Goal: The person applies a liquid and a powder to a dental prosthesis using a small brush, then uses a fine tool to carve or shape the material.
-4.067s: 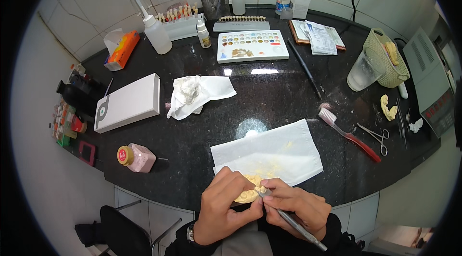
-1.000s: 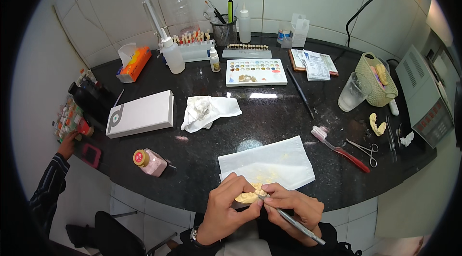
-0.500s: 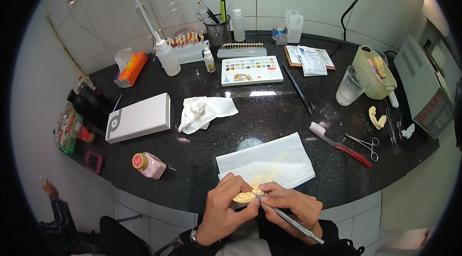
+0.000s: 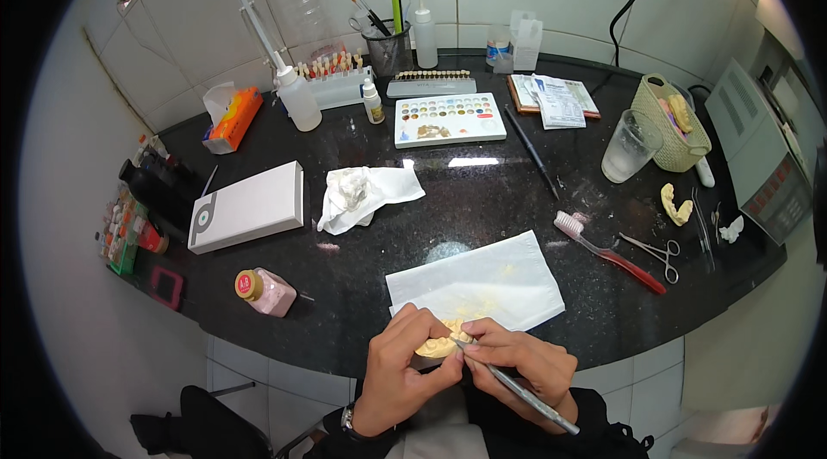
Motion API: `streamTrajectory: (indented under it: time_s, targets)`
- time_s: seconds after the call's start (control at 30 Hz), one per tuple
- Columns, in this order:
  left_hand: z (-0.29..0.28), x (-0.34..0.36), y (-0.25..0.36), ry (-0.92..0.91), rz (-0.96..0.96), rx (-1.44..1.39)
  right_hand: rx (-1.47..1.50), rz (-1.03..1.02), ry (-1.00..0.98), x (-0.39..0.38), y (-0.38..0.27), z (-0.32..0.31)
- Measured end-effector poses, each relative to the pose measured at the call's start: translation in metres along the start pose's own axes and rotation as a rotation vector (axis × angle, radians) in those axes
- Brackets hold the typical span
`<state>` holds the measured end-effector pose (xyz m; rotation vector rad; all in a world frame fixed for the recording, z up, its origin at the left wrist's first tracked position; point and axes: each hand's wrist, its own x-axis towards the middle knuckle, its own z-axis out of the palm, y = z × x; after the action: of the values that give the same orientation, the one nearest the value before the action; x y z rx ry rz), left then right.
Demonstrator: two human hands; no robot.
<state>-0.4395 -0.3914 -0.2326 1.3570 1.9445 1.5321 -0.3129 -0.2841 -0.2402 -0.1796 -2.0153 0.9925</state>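
1. Going with a clock centred on the yellow dental cast [image 4: 437, 345], 12 pointing at the back wall. The cast sits at the near edge of the counter [image 4: 345, 338], held between the two hands; can't tell if it's touching the counter underneath.
2. Left hand [image 4: 401, 373]: on the cast's 9 o'clock side, fingers curled round it in a snug grip, thumb along the near side. There's a wristwatch [image 4: 346, 418] on that arm.
3. Right hand [image 4: 521, 364]: on the 3 o'clock side, pinching a slim metal tool [image 4: 530, 397] kinda like a pen. Tip's at the cast, handle end slants off to 4 o'clock.
4. Just past the cast, around 12 to 1, there's a white paper towel [image 4: 508, 274] lying flat with yellowish crumbs on it.
5. Off at 2 o'clock: a big red-handled brush [image 4: 616, 259] with pale bristles, scissor-handled clamp [image 4: 659, 256] right beside it, then a second, horseshoe-shaped cast [image 4: 676, 207] further out.
6. Between 9 and 10: gold-capped jar [image 4: 271, 293] of pink stuff. White box [image 4: 245, 209] at 10, crumpled tissue [image 4: 349, 192] at 11.
7. Straight up at 12, well apart from the hands: a paint palette [image 4: 457, 124] with rows of little colour spots.
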Motion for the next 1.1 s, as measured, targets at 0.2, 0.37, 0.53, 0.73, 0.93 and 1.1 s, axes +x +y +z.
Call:
streamTrajectory:
  time_s: [0.2, 0.37, 0.53, 0.73, 0.93, 1.1]
  targets:
    - [0.0012, 0.0007, 0.0032, 0.005, 0.002, 0.058, -0.007, 0.016, 0.000, -0.0011, 0.0029, -0.0011]
    - [0.0014, -0.0008, 0.0013, -0.002, -0.017, 0.040, 0.045, 0.020, -0.029, -0.0031, 0.0027, -0.0047]
    - [0.0028, 0.0012, 0.0019, 0.003, 0.017, 0.078, -0.023, 0.026, -0.023, -0.0043, 0.0024, -0.0023]
    - [0.0039, 0.0000, 0.0018, 0.017, 0.013, 0.100, -0.034, 0.051, -0.054, -0.0025, 0.0006, -0.0049]
    - [0.0035, -0.0003, 0.0013, 0.006, 0.017, 0.091, 0.005, 0.049, -0.074, -0.0025, 0.0012, -0.0066]
    - [0.0023, 0.0016, 0.0027, -0.013, 0.011, 0.117, -0.039, 0.047, -0.048, -0.0032, 0.0017, -0.0047]
